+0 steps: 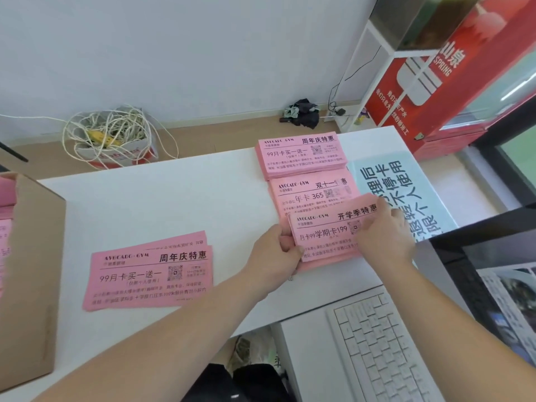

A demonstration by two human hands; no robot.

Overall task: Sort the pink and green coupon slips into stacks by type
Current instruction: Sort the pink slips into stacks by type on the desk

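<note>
1. Slips (148, 274), a few loose pink ones, lie face up and a little fanned at the front left of a white table (174, 204).
2. Still nearer to the person are a white keyboard (385, 343) at the right and a brown box (32, 285) at the left. Pink paper shows at the top edge of the box.
3. In the middle, the left hand (272, 250) grips the left edge of the top slip (324, 230) with curled fingers.
4. The right hand (385, 230) holds the right end of the same slip. The thumb lies on its face and the fingers curl at its far edge.
5. The top slip is a little tilted. It lies over the near stack (324, 266), and its far edge covers part of the middle stack (307, 195).
6. Just behind the middle stack is the far stack (298, 155), thick and tidy.
7. To the right of the stacks lies a pale sheet (406, 192) with large dark characters. The right hand hides a part of it.
8. On the floor behind the table there are a carton (116, 149) full of white cord, a dark cloth (304, 113) and a red cabinet (435, 91).
</note>
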